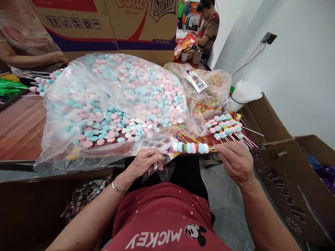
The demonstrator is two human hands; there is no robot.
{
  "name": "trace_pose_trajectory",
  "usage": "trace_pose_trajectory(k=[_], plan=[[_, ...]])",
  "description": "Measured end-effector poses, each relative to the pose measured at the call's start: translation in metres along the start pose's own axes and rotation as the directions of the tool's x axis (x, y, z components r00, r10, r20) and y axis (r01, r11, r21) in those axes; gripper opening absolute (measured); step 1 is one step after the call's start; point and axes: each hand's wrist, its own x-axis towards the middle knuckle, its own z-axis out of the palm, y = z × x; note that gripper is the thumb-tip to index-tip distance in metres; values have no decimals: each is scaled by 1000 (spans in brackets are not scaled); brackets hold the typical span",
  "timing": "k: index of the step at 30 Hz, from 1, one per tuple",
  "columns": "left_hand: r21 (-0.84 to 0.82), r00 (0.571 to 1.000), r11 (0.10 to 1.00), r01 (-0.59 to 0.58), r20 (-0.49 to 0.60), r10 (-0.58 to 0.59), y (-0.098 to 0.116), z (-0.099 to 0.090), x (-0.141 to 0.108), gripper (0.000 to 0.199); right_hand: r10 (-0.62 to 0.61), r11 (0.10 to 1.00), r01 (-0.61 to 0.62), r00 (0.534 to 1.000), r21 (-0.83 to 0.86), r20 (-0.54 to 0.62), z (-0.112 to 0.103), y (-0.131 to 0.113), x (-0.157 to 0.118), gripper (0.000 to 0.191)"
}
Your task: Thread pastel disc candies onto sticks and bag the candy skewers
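Between my two hands lies a candy skewer (192, 147), a row of pink, blue and white marshmallow-like pieces with a few darker ones on a white stick. My right hand (237, 161) pinches the bare end of that stick. My left hand (148, 162) is closed on a printed clear packaging bag (155, 168), and the skewer's far tip is at the bag's mouth; whether it is inside I cannot tell. Just beyond my right hand, several finished-looking candy skewers (225, 126) lie in a pile on the table, sticks pointing towards me.
A large clear sack of pastel candies (146, 87) spreads over the table (18, 129). Bags of colourful gummies (206, 104) and a stack of printed bags (195, 80) lie behind the skewers. Cartons (282, 181) stand at right; an open box of wrapped skewers (86, 193) sits below left. Two people work nearby.
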Motion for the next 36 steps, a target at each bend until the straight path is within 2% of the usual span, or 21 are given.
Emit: trace_pose_trajectory(k=[7, 11, 17, 22, 27, 31, 36], plan=[[-47, 994, 994, 95, 54, -93, 0, -3, 2, 34, -102, 995, 103, 993, -19, 54, -4, 2, 4, 19], [-95, 989, 989, 116, 100, -107, 0, -5, 3, 37, -146, 988, 150, 984, -31, 103, -7, 3, 5, 20], [-50, 984, 988, 149, 111, -143, 4, -12, 5, 38, -171, 982, 180, 974, -48, 152, -13, 5, 12, 19], [3, 981, 992, 125, 147, -124, 7, -18, 7, 39, -165, 986, 164, 972, 20, 168, -11, 9, 15, 18], [152, 952, 980, 124, 261, -161, 8, -21, 9, 38, -103, 994, 92, 971, 63, 214, -3, 12, 14, 16], [173, 949, 984, 43, 302, -94, 8, -20, 14, 41, -72, 990, 34, 955, 136, 288, 5, 9, 15, 17], [221, 960, 975, -35, 277, -28, 7, -18, 15, 39, -53, 997, 30, 943, 76, 329, 10, 1, 15, 18]])
